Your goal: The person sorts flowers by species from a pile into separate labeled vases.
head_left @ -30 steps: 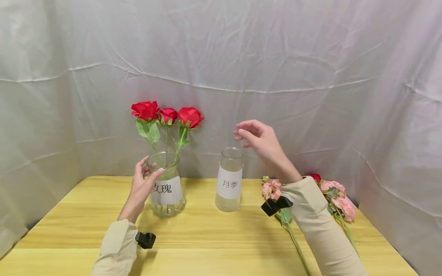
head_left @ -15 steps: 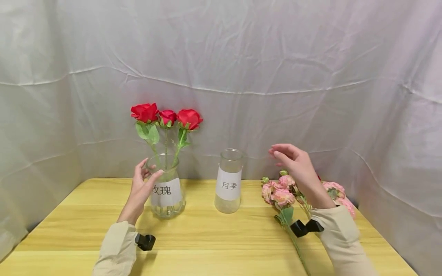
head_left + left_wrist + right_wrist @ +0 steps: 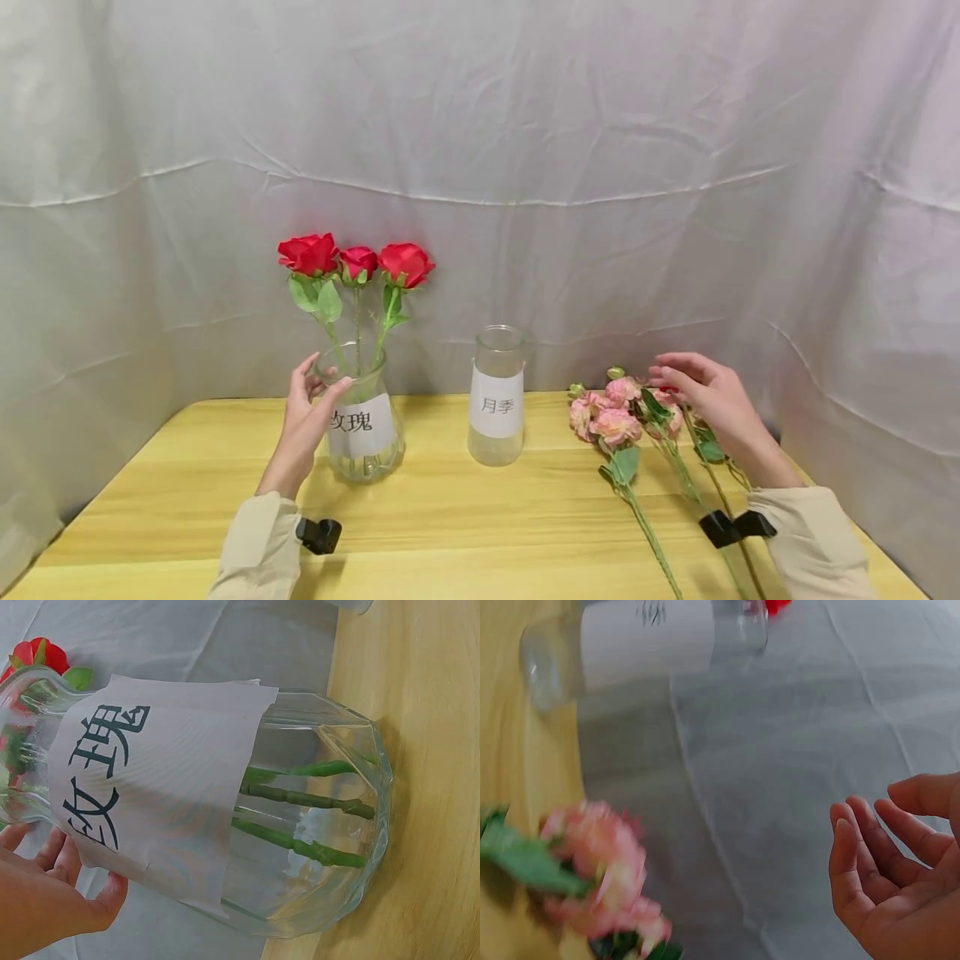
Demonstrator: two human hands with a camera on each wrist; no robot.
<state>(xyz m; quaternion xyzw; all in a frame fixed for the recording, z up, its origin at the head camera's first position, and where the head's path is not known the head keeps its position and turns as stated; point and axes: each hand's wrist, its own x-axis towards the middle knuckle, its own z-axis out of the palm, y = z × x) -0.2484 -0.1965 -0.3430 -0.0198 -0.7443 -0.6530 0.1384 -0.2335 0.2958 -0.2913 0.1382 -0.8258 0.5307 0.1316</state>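
My left hand (image 3: 302,417) grips the neck of a clear glass vase (image 3: 378,460), which stands upright with a paper label. Three red roses (image 3: 405,265) rise from it, their green stems (image 3: 315,851) showing through the glass in the left wrist view. Over the flowers at the right, my right hand (image 3: 712,402) is raised with loosely bent fingers and holds nothing. Below and left of it lie pink flowers (image 3: 617,427) on long stems. A bit of a red flower (image 3: 669,389) peeks out beneath its fingers.
A narrower glass vase (image 3: 495,452), labelled and with no flowers in it, stands mid-table. The wooden table (image 3: 450,533) backs onto a grey cloth (image 3: 480,250) that also hangs at both sides. Flower stems (image 3: 651,533) stretch toward the front edge.
My right hand has moved right and down from above the narrow vase to over the lying flowers, uncovering the pink ones on the left. The left hand has stayed on its vase.
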